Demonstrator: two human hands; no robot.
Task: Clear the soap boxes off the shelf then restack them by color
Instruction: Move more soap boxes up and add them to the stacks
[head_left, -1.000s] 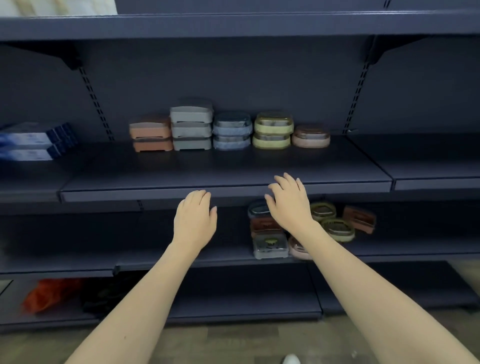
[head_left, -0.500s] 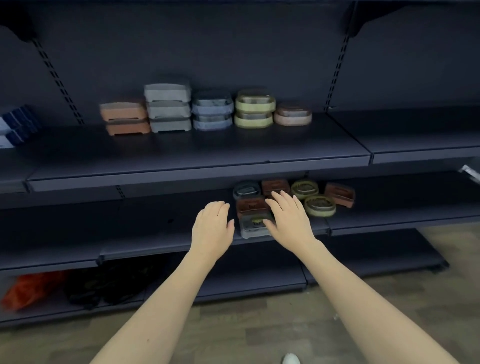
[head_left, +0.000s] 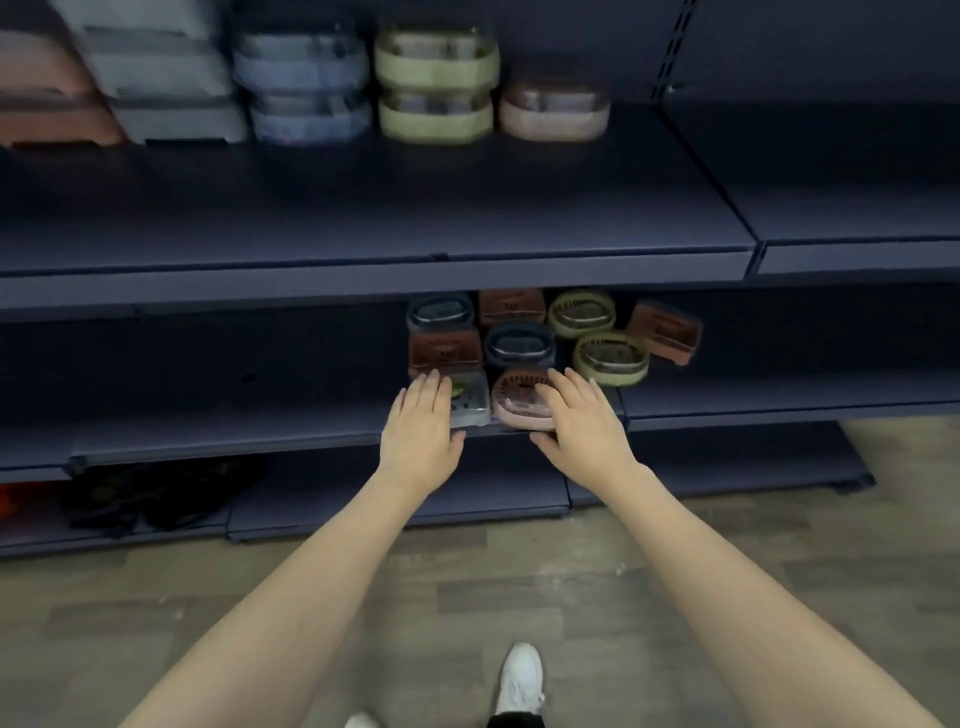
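On the lower shelf (head_left: 234, 431) a loose cluster of soap boxes lies flat. At its front are a clear grey box (head_left: 474, 402) and a pink box (head_left: 511, 402). Behind them are brown (head_left: 444, 351), dark blue (head_left: 519, 345) and green (head_left: 610, 358) boxes. My left hand (head_left: 421, 426) rests with straight fingers on the grey box. My right hand (head_left: 582, 421) lies over the pink box, thumb at its front edge. The upper shelf (head_left: 363, 208) carries colour stacks: orange (head_left: 47, 104), grey (head_left: 161, 78), blue (head_left: 306, 88), green (head_left: 436, 83) and one pink box (head_left: 553, 111).
The upper shelf's front lip (head_left: 363, 280) overhangs the cluster just above my hands. Dark bags (head_left: 156, 493) and something orange (head_left: 8, 501) sit on the bottom shelf at left. My white shoe (head_left: 519, 675) stands on the wooden floor.
The view has dropped and closed in on the lower shelf. Both hands have gone down from the upper shelf's edge and forward onto the front boxes of the cluster.
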